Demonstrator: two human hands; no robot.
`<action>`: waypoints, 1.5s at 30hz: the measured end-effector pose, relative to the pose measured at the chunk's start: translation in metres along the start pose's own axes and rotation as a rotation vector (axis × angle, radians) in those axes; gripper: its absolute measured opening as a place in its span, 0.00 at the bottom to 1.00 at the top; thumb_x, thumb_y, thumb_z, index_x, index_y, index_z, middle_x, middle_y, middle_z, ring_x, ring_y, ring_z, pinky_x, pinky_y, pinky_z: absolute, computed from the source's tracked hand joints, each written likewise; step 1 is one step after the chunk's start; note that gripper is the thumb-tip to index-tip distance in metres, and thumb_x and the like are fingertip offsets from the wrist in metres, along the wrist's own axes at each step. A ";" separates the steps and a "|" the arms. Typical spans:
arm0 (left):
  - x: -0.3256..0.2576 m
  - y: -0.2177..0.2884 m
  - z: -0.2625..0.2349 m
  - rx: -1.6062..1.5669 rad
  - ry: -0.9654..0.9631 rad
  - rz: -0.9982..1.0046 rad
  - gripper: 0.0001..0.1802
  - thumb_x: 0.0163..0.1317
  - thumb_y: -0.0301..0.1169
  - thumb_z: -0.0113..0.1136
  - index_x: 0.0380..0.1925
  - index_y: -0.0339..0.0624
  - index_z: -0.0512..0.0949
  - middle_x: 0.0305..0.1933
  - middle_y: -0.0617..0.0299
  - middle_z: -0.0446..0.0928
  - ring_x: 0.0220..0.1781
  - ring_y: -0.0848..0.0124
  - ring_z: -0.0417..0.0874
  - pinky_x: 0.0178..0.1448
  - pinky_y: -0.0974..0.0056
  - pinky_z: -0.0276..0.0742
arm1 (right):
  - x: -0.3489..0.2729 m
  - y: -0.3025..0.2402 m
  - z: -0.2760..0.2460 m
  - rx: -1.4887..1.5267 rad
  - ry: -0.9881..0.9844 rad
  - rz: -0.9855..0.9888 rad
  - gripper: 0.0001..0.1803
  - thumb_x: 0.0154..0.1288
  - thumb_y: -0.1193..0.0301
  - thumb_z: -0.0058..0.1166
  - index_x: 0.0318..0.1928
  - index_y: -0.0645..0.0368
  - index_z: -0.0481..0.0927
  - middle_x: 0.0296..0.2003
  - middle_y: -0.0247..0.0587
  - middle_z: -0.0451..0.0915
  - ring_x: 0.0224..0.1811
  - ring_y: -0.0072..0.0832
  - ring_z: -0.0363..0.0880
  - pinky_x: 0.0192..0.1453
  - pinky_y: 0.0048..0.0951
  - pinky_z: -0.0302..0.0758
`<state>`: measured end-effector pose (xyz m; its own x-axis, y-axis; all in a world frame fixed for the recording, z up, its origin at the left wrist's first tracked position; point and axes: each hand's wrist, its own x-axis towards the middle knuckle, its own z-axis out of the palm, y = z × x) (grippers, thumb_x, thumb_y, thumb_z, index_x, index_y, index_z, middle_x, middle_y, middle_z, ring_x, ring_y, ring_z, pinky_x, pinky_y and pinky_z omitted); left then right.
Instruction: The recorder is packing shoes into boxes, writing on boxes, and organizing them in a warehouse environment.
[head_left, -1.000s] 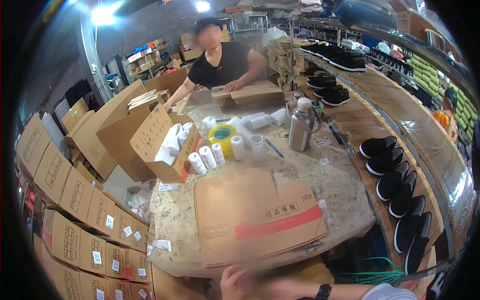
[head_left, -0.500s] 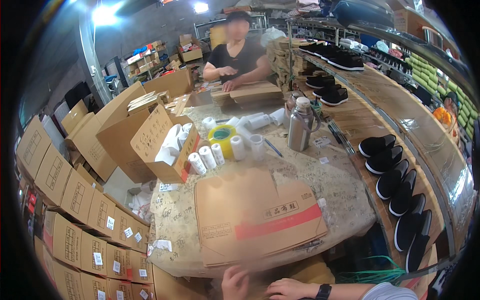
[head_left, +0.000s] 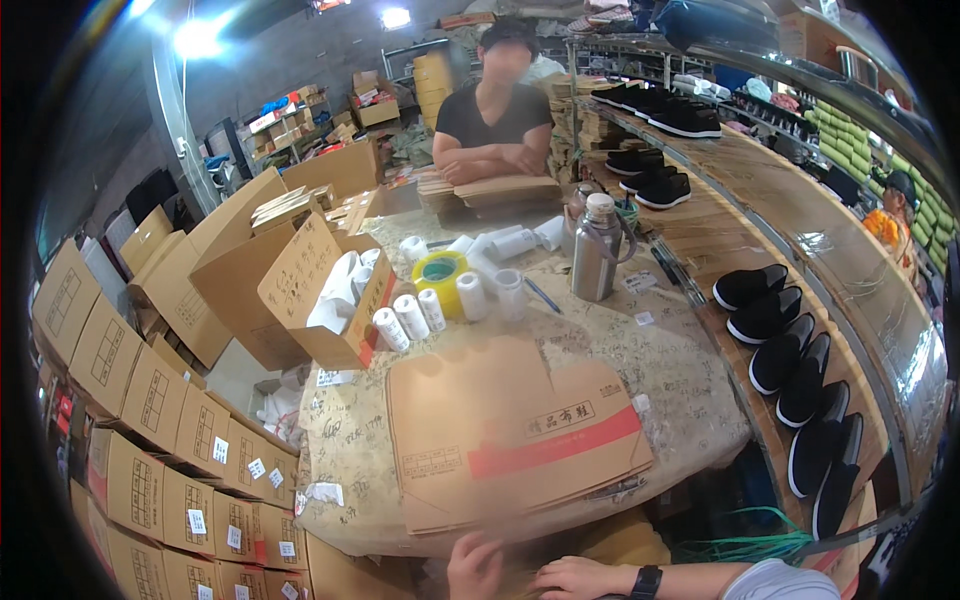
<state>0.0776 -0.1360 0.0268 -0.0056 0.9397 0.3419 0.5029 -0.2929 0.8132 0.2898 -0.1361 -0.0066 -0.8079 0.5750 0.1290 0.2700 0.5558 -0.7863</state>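
Table (head_left: 690, 380): a round top scribbled with writing, filling the middle of the view.
Flattened carton (head_left: 515, 435): a stack of flat brown cardboard with a red stripe, lying on the table's near part.
Tape roll (head_left: 440, 272): yellow-green, at 12 o'clock from the flattened carton, with white paper rolls (head_left: 410, 315) standing just beside it.
Open box (head_left: 325, 290): tilted cardboard box at 10 o'clock from the carton, white wrapping inside.
Flask (head_left: 597, 248): a metal flask standing upright at 1 o'clock from the carton.
Black shoes (head_left: 790, 360): lined up on the wooden shelf at 3 o'clock.
Stacked boxes (head_left: 150, 440): labelled cartons piled at 9 o'clock, below the table.
Other person (head_left: 495, 115): across the table at 12 o'clock, arms folded on flat cardboard.
Left hand (head_left: 475, 567): at 6 o'clock below the carton's near edge, blurred; grip cannot be told.
Right hand (head_left: 572, 578): just beside the left, lying low and loosely curled, wrist with a dark watch (head_left: 646, 582); whether it holds anything cannot be told.
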 end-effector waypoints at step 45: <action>-0.003 0.005 0.005 0.012 -0.056 0.022 0.10 0.57 0.23 0.61 0.40 0.38 0.81 0.46 0.51 0.76 0.47 0.56 0.78 0.50 0.62 0.75 | -0.005 -0.001 0.002 -0.048 -0.064 0.003 0.15 0.61 0.59 0.54 0.42 0.56 0.80 0.36 0.45 0.78 0.42 0.43 0.75 0.44 0.41 0.72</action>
<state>0.0844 -0.1394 0.0269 0.0543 0.9416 0.3324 0.5130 -0.3119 0.7997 0.2922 -0.1407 -0.0073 -0.8386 0.5380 0.0860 0.2964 0.5829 -0.7565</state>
